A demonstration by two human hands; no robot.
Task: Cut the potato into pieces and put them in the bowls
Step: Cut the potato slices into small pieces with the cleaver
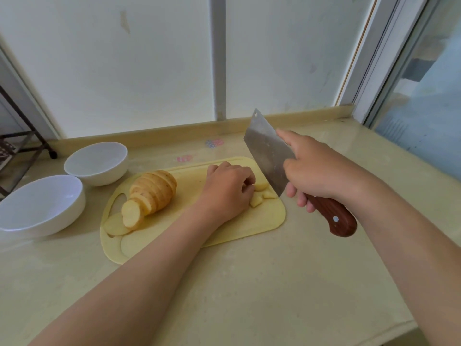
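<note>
A yellow cutting board lies on the counter. On its left part a sliced potato leans in a row of rounds, with loose slices at the near end. My left hand curls over a potato slice on the board's right part, with small cut pieces beside it. My right hand grips the wooden handle of a cleaver, forefinger along the blade. The blade's edge sits right beside the cut pieces. Two empty white bowls stand left of the board.
The beige counter ends at a low back ledge under the wall. A dark metal rack stands at the far left. A window frame rises at the right, and the counter's front right edge drops off.
</note>
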